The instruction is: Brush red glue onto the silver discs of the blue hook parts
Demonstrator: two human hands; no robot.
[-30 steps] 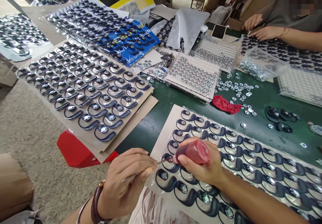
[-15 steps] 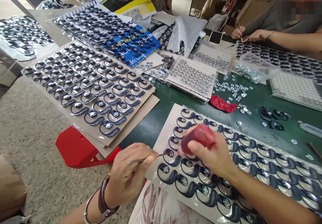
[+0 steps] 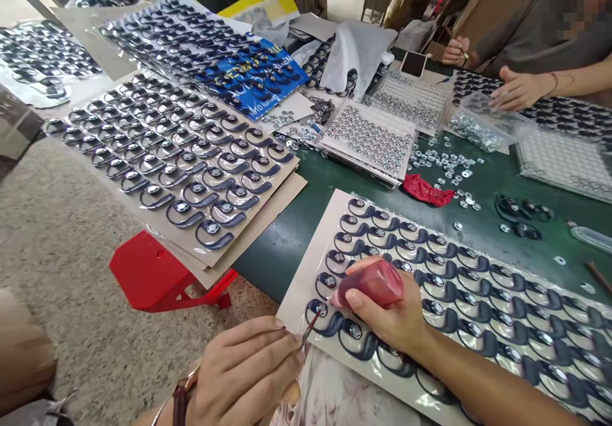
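My right hand [image 3: 389,314] is wrapped round a small red squeeze bottle [image 3: 370,283], its nozzle pointing at a dark ear-hook part [image 3: 321,314] at the near left corner of a card sheet [image 3: 299,292] covered with rows of such parts. My left hand [image 3: 243,375] pinches a thin metal pick [image 3: 310,328] whose tip touches the same part. A watch strap [image 3: 180,400] shows on my left wrist.
More sheets of ear-hook parts [image 3: 182,171] lie stacked at left over a red stool [image 3: 153,276]. Trays of silver discs [image 3: 370,139], loose discs [image 3: 447,168], a red rag [image 3: 423,191] and a phone [image 3: 414,64] lie on the green table. Another person's hands [image 3: 519,88] work at far right.
Both hands have shifted toward me to a part at the sheet's near left corner. The pick now tilts upward to it. The other person's hand moved to the clear tray.
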